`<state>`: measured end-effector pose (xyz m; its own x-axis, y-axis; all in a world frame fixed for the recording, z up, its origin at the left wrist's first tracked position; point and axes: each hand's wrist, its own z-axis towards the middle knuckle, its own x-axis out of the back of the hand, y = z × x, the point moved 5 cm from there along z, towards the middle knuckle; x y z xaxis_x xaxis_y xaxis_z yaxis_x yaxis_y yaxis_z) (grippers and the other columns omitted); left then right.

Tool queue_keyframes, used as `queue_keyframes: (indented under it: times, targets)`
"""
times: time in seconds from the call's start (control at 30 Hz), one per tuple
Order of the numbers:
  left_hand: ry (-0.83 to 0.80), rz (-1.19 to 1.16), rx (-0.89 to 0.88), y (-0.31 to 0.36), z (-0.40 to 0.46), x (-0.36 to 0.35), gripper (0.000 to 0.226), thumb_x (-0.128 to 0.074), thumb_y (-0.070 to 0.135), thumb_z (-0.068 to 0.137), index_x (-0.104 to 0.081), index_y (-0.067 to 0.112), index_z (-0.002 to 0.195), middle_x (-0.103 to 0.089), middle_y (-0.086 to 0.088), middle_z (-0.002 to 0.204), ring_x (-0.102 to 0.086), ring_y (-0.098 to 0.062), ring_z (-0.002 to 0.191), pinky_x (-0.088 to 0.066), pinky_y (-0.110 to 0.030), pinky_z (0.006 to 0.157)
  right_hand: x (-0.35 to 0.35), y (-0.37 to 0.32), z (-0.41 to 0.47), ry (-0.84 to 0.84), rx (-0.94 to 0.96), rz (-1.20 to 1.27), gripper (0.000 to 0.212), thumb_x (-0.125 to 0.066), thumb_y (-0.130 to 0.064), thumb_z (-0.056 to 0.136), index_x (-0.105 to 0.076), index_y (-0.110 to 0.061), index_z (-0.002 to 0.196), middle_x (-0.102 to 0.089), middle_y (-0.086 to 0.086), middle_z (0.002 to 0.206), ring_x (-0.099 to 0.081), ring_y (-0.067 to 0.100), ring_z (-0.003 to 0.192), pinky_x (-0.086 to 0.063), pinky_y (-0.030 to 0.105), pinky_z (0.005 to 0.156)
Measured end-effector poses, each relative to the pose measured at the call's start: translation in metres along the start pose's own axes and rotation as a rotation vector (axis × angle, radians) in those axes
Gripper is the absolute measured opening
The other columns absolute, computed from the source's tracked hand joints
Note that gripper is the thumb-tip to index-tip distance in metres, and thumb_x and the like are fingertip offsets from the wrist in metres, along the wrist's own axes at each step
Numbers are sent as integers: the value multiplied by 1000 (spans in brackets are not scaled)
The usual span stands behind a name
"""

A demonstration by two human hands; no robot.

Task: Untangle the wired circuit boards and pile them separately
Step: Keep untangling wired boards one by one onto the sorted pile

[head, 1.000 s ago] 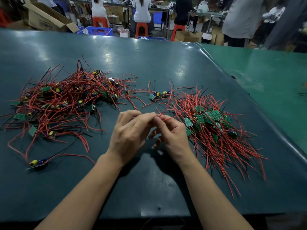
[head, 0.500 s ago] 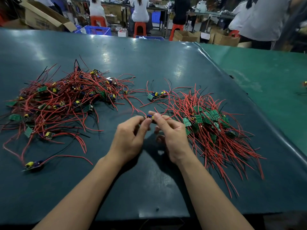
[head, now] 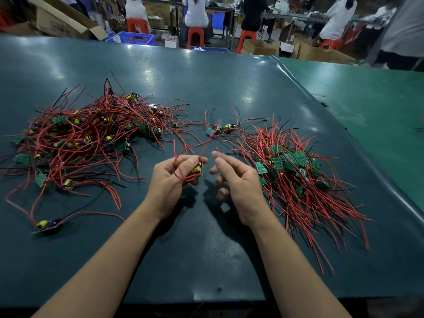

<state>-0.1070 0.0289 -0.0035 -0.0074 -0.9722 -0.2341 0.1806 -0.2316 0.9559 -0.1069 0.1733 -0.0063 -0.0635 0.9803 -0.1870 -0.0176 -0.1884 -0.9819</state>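
Tangle of wired circuit boards (head: 91, 136) sits far left on dark green bench (head: 206, 260), red + black leads knotted every which way, yellow/blue parts mixed in. One stray board (head: 47, 224) lies alone near-left of it, w/ a red lead trailing right. Left hand (head: 171, 180) at centre, just above bench, fingers curled round a single board (head: 197, 169) w/ yellow part; its red wires loop over the knuckles & stick up. Small cluster of boards (head: 220, 129) lies behind the hands, between the 2 heaps. Right hand (head: 236, 180) just beside left, apart from it, fingers loosely spread, holding nothing; fingertips blurred. Sorted pile (head: 296, 171) to the right: green boards bunched together, red leads fanned out toward near-right edge. Lighter green bench (head: 378, 106) adjoins far right. Bkgd: seated people on orange stools (head: 195, 35), cardboard boxes (head: 59, 19), blurry.
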Motion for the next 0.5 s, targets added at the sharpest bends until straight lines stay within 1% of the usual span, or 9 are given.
queue_keyframes:
  times: [0.03,0.07,0.1,0.13,0.17,0.27,0.33,0.4,0.5]
  targets:
    - [-49,44,8,0,-2,-3,17,-59,15,91,-74,9,86,-64,6,64,-54,-5,57,-43,-14,54,-2,1,0,-27,-25,15,15,-63,-14,94,-75,-15,102,-72,11,89,-55,15,66,-52,36,48]
    - [-97,98,6,0,-3,-7,17,-57,10,93,-72,7,86,-63,9,62,-53,-1,55,-42,-12,53,-4,1,0,-47,-7,-3,13,-64,-14,93,-76,-14,99,-72,19,95,-58,20,74,-56,47,63]
    - [-139,141,2,0,-4,-9,18,-55,6,94,-70,6,84,-62,10,61,-51,1,54,-41,-11,53,-5,-1,-1,-61,32,-25,12,-65,-12,92,-76,-12,96,-73,20,98,-61,21,82,-55,51,79]
    - [-169,162,6,0,-5,-11,19,-54,4,95,-69,5,84,-61,10,61,-50,0,54,-40,-10,53,-5,-3,-1,-65,71,-43,11,-65,-9,91,-76,-11,93,-74,14,95,-63,18,85,-54,47,86]
    - [-190,163,20,1,-6,-12,18,-55,5,95,-69,5,84,-62,9,62,-50,-2,55,-40,-11,53,-4,-5,-1,-58,95,-49,11,-66,-8,90,-76,-11,90,-75,8,87,-65,13,81,-54,39,86]
    - [-260,182,59,1,-6,-14,10,-63,10,90,-72,5,90,-66,4,70,-54,-6,62,-43,-14,59,2,-5,0,4,88,2,11,-70,-11,87,-76,-7,79,-67,-3,59,-57,4,54,-51,24,64]
    - [-316,181,103,0,-8,-16,10,-68,15,85,-72,7,90,-62,3,66,-50,-6,58,-41,-17,57,5,-3,0,48,49,27,17,-72,-15,86,-74,-4,74,-54,-9,45,-42,2,39,-36,13,43]
    - [-341,173,130,-1,-8,-16,15,-64,21,82,-74,11,87,-58,3,64,-48,-6,56,-40,-17,54,6,-1,-1,79,15,20,19,-74,-19,84,-74,-8,69,-45,-10,40,-32,4,35,-26,15,36]
    - [-352,166,152,0,-8,-16,14,-63,20,81,-75,14,82,-60,7,62,-50,-4,54,-41,-15,52,7,-1,1,114,10,44,21,-73,-17,85,-73,-15,65,-41,-11,41,-28,5,36,-23,15,37]
